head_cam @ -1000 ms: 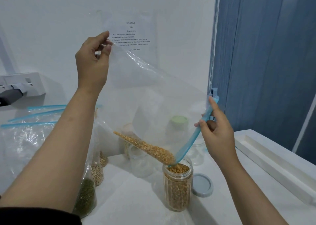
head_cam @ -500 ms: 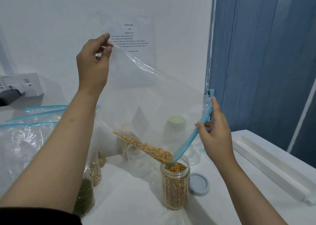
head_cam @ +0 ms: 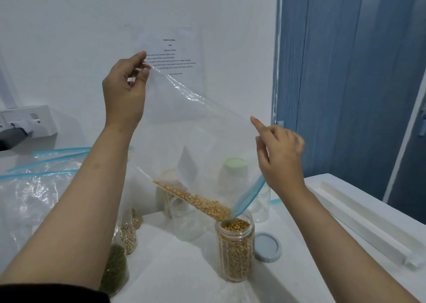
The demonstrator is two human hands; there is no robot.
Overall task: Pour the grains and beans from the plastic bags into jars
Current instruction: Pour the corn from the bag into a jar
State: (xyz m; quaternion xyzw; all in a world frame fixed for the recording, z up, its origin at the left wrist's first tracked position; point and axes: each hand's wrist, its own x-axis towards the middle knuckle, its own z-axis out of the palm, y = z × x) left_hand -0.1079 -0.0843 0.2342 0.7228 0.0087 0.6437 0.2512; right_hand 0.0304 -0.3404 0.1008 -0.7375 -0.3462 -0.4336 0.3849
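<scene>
1. The clear plastic bag (head_cam: pixel 196 127) hung tilted above the table (head_cam: pixel 184 277), its blue zip mouth (head_cam: pixel 247 197) lowered to the rim of the open jar (head_cam: pixel 235 247). A band of yellow kernels (head_cam: pixel 196 201) lay along the lower fold, running toward that mouth; the jar was nearly full to the brim.
2. The left hand (head_cam: pixel 123 90) pinched the raised closed corner of the bag between thumb and fingers. The right hand (head_cam: pixel 280 152) was at the upper end of the zip edge, index finger extended and the other fingers loosely curled; whether it gripped the plastic could not be told.
3. Beside the jar lay its grey-blue lid (head_cam: pixel 267 246). Behind stood empty jars and one with a green lid (head_cam: pixel 232 164); at the left stood bags of pale beans (head_cam: pixel 129 238) and green beans (head_cam: pixel 114 270), with flattened bags (head_cam: pixel 34 187) beyond.
4. Risks, as judged: the jar could overflow if the remaining kernels slid at once; the limp mouth could swing off the rim if the right hand gave no support, scattering kernels.
5. The mouth's opening width was hidden. The wall notice (head_cam: pixel 170 56) was too small to read, and the left-edge socket (head_cam: pixel 25 122) was cut off.
</scene>
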